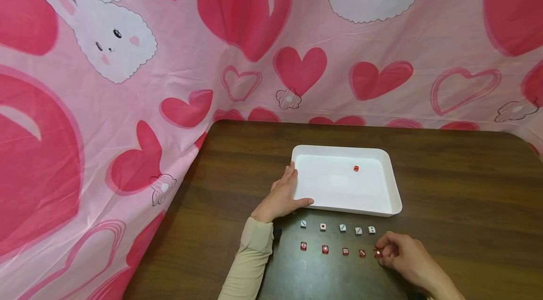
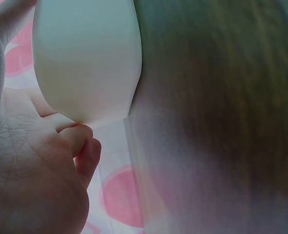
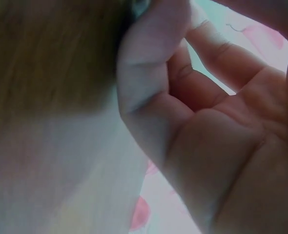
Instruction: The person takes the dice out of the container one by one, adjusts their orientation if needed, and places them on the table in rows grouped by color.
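Note:
A shallow white tray (image 1: 339,184) sits on the table, with one red die (image 1: 356,168) inside. My left hand (image 1: 280,198) holds the tray's near left corner, thumb at the front rim and fingers along the left side. In the left wrist view, the little finger side (image 2: 88,151) is curled beneath the tray's outer wall (image 2: 88,58). My right hand (image 1: 403,255) pinches a red die (image 1: 378,253) at the right end of a row of red dice (image 1: 325,249). In the right wrist view its fingers are bent, and the die is hidden.
A row of several white dice (image 1: 342,228) lies between the tray and the red row. The dark wooden table (image 1: 458,187) extends to both sides. Pink cloth (image 1: 182,69) with hearts and rabbits hangs behind and along the left edge.

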A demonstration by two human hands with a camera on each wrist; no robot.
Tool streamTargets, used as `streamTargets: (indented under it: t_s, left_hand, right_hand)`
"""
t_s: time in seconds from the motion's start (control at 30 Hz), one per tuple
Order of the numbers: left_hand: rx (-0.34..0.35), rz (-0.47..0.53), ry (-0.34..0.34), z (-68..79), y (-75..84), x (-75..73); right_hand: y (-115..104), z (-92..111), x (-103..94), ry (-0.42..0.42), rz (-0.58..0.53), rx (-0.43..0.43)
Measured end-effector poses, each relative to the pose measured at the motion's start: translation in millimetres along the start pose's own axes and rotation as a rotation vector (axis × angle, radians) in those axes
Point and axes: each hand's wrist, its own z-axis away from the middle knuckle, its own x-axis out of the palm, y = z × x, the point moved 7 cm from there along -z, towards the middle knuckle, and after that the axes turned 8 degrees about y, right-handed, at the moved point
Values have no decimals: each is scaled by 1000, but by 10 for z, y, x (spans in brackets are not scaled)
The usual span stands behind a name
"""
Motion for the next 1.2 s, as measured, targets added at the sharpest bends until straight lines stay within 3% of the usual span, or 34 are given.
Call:
streamTargets:
  t_s: [0.2, 0.57, 0.73, 0.97, 1.2]
  left_hand:
    - [1, -1, -1, 1, -1, -4]
    - [-4, -3, -6, 1, 3, -10]
    - [-9, -5, -8, 3, 9, -1]
    - [-11, -19, -13, -7, 17, 28]
    - [-13, -22, -8, 1, -1, 13]
  right_hand:
    - [-18, -1, -141, 8, 15, 42]
    - [-161, -92, -514, 118, 58, -28]
    - [-224, -179, -611, 131, 40, -46]
    - [-302, -330, -810, 298, 24, -95]
    - [-356, -532, -958, 405, -119, -59]
